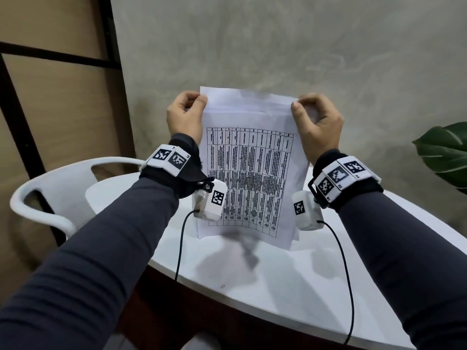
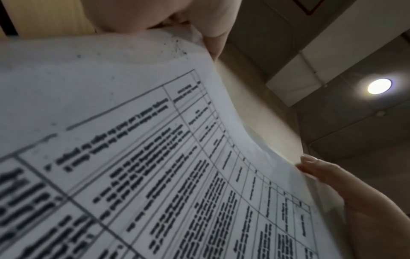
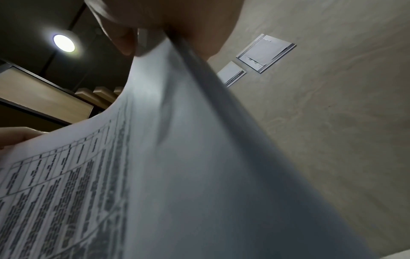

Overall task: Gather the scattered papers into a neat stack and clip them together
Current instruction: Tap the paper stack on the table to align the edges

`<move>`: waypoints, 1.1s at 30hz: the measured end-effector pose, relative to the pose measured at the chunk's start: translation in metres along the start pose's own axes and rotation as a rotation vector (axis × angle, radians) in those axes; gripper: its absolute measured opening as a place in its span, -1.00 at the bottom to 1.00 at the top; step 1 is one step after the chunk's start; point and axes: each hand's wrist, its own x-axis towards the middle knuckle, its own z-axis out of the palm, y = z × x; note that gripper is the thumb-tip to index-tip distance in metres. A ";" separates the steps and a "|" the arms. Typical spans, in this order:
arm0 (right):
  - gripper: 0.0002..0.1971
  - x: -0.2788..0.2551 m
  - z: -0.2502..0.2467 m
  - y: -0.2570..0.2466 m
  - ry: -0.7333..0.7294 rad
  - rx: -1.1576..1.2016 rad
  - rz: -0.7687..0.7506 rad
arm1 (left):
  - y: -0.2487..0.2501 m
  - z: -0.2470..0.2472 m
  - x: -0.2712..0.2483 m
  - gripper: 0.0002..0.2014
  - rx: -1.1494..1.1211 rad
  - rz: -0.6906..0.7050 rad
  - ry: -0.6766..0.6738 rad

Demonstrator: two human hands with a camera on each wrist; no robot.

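Your two sleeved forearms reach over the round white worktop (image 1: 290, 279). Between them the papers (image 1: 252, 173) stand upright, lower edges resting unevenly on the worktop, printed table facing you. Your left hand (image 1: 183, 117) pinches the upper left corner of the papers, thumb in front; your right hand (image 1: 317, 122) pinches the upper right corner, so both hands are clamped on the papers, set apart by their width. A white chair (image 1: 58, 188) stands at far left, green leaves (image 1: 444, 152) at far right, a grey wall (image 1: 278, 46) behind.
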 end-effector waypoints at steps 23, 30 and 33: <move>-0.69 -0.001 0.005 -0.012 -0.007 0.053 0.071 | 0.001 -0.004 -0.003 -0.78 -0.041 0.021 -0.033; -0.60 0.003 0.009 -0.022 -0.046 0.072 0.104 | -0.002 -0.008 0.000 -0.75 0.008 0.057 0.052; -0.69 0.002 0.009 -0.020 -0.063 -0.018 0.136 | -0.003 -0.009 0.001 -0.75 0.088 0.101 0.058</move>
